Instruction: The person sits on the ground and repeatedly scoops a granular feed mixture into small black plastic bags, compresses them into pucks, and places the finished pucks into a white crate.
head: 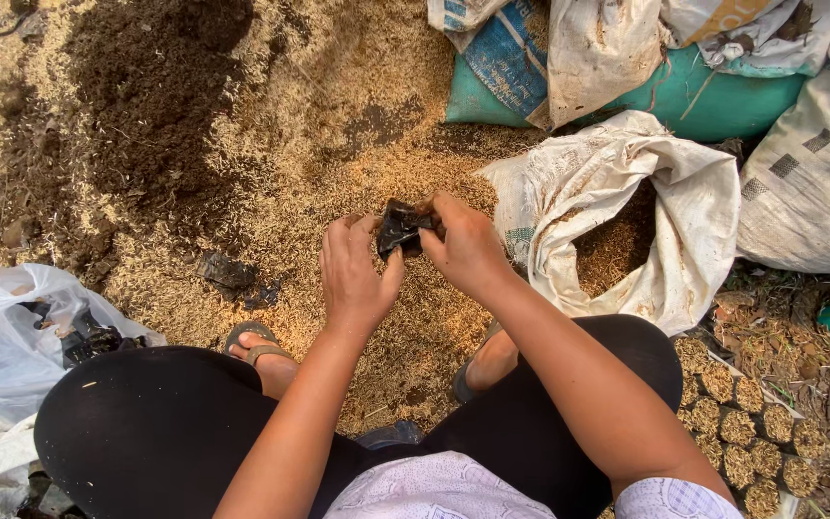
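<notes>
Bright, even daylight is seen throughout; shadows are soft and short, mostly under the legs. Mild glare is given off by the white plastic bag (2, 327) and the open white sack (694, 202). Focus is sharp at centre; slight wide-angle stretching is noticed twd the edges.

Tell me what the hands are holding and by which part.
Both hands, left hand and right hand, hold one small black plastic bag. Each pinches an edge of it with the fingertips, left side and right side, above the husk-strewn ground.
</notes>
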